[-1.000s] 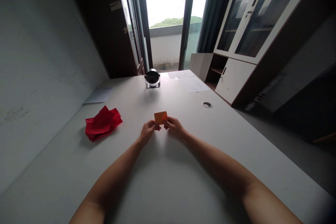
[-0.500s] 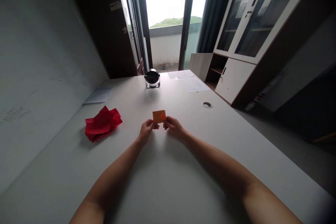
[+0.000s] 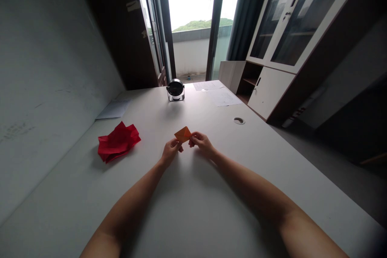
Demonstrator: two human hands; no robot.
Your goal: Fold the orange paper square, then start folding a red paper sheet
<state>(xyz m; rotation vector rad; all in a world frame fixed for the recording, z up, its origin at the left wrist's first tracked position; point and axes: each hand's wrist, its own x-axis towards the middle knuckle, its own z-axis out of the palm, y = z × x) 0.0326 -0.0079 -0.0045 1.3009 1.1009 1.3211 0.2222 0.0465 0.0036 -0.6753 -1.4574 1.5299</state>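
Observation:
A small piece of folded orange paper is held up between my hands over the white table. Creases run across its face, and one corner points up. My left hand pinches its lower left edge between thumb and fingers. At its right corner, my right hand grips it with closed fingertips. Off to the left lies a crumpled sheet of red paper, apart from both hands.
A round black and silver device on a stand is at the table's far side. White papers lie at the back right, another sheet by the left wall. A cable hole sits near the right edge.
The orange paper has turned from lying level, like a rectangle, to a tilted position with a corner up. My hands shifted slightly with it; the red paper stayed put.

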